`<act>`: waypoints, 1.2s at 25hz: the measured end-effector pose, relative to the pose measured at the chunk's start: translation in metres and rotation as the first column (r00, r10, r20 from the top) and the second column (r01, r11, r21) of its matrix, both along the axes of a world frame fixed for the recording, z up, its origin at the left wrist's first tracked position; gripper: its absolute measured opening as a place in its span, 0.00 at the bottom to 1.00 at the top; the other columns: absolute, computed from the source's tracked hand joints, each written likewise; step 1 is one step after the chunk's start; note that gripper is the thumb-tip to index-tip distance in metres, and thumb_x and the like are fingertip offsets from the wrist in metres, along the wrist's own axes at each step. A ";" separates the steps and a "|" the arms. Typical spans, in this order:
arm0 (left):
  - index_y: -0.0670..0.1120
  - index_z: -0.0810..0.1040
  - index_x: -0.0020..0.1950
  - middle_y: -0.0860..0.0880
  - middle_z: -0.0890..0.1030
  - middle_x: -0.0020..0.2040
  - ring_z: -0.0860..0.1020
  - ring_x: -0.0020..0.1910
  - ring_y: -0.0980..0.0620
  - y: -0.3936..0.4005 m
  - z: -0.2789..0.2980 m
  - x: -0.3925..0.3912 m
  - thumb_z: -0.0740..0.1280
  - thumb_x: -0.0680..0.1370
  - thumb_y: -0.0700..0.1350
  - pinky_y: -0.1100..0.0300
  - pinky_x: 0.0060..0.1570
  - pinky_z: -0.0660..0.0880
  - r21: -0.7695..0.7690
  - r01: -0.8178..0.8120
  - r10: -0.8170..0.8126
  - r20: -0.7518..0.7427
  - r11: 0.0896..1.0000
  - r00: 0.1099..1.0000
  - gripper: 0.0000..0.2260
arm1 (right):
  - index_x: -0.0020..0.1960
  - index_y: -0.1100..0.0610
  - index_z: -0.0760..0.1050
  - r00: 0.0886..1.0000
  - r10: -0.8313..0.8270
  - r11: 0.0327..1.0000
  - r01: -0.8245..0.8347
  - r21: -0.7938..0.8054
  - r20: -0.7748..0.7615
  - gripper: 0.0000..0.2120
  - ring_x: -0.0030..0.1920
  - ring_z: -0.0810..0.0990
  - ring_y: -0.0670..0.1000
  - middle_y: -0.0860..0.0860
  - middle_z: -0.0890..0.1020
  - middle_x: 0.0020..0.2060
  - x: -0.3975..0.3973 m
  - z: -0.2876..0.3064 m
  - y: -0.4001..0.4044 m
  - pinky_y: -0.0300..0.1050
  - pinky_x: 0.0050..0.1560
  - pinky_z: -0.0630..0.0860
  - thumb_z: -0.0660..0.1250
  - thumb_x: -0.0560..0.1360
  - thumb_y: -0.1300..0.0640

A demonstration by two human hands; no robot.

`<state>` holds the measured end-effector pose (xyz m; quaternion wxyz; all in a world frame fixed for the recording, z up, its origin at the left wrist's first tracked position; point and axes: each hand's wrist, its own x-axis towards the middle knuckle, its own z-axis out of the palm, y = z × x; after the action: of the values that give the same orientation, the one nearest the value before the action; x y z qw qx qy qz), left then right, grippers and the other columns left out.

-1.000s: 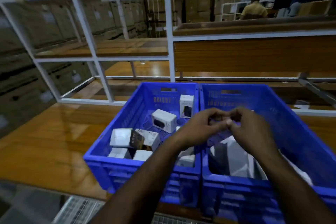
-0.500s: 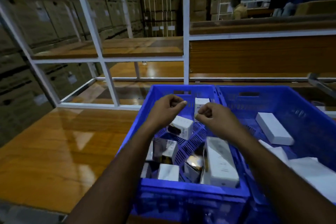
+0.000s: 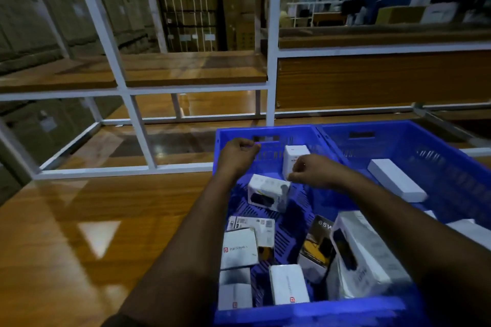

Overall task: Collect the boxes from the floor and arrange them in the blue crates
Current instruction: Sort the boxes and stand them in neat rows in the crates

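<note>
Head view, the only one I have: both of my forearms cut across the left blue plastic crate (image 3: 268,133) and hide part of its floor, and my right arm also covers the shared wall between it and the right blue plastic crate (image 3: 398,127), whose right side runs off the frame. The far background, with stacked brown cartons and a blue-walled area, is too blurred to itemise.

I count two crates, side by side and touching, standing on a glossy wooden shelf board (image 3: 79,220) inside a white metal rack frame (image 3: 271,61).

In the left crate I count about eight small white cardboard boxes; one dark box marked 65W (image 3: 318,241) is among them, and a large white box (image 3: 366,260) leans against the right wall. In the right crate I make out one long flat white box (image 3: 396,180) clearly; further white shapes at the frame edge are cut off.

My left hand (image 3: 236,154) hovers over the far left corner of the left crate, fingers curled in, holding nothing that I can see. My right hand (image 3: 316,170) hangs over the crate's middle, fingers curled with thumb and forefinger drawn together. An upright white box (image 3: 292,156) stands just behind those fingertips; whether they touch it I cannot tell. A tilted white box with a dark picture (image 3: 268,191) lies just below them, apart.
</note>
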<state>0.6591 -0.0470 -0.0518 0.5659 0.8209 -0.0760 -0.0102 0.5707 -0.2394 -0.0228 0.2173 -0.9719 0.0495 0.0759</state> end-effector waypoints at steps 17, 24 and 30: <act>0.45 0.81 0.56 0.39 0.82 0.44 0.82 0.49 0.39 -0.013 -0.025 0.019 0.74 0.75 0.51 0.57 0.44 0.73 0.149 -0.053 0.064 -0.071 0.987 0.995 0.14 | 0.76 0.67 0.60 0.903 0.274 0.920 -0.347 -0.184 -0.331 0.39 0.72 0.67 0.64 0.66 0.58 0.76 0.086 -0.071 0.003 0.51 0.70 0.68 0.60 0.79 0.37; 0.44 0.77 0.65 0.45 0.83 0.56 0.81 0.55 0.46 -0.009 -0.027 0.012 0.75 0.75 0.44 0.55 0.52 0.77 0.306 -0.049 0.046 0.016 0.951 0.999 0.20 | 0.75 0.62 0.61 0.915 0.332 0.936 -0.350 -0.041 -0.228 0.39 0.65 0.74 0.59 0.56 0.70 0.71 0.102 -0.068 0.001 0.46 0.60 0.73 0.72 0.74 0.44; 0.48 0.66 0.75 0.51 0.77 0.67 0.76 0.65 0.53 -0.015 -0.020 0.004 0.80 0.69 0.48 0.56 0.61 0.76 0.206 0.279 -0.239 -0.196 0.938 0.951 0.38 | 0.69 0.52 0.68 0.982 0.153 0.778 -0.050 0.627 -0.111 0.33 0.56 0.80 0.56 0.54 0.77 0.60 0.105 -0.036 -0.029 0.51 0.53 0.79 0.78 0.70 0.50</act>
<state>0.6634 -0.0619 -0.0722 0.4643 0.8602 -0.1340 -0.1628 0.6761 -0.2684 -0.0587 0.5160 -0.8384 -0.0141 0.1751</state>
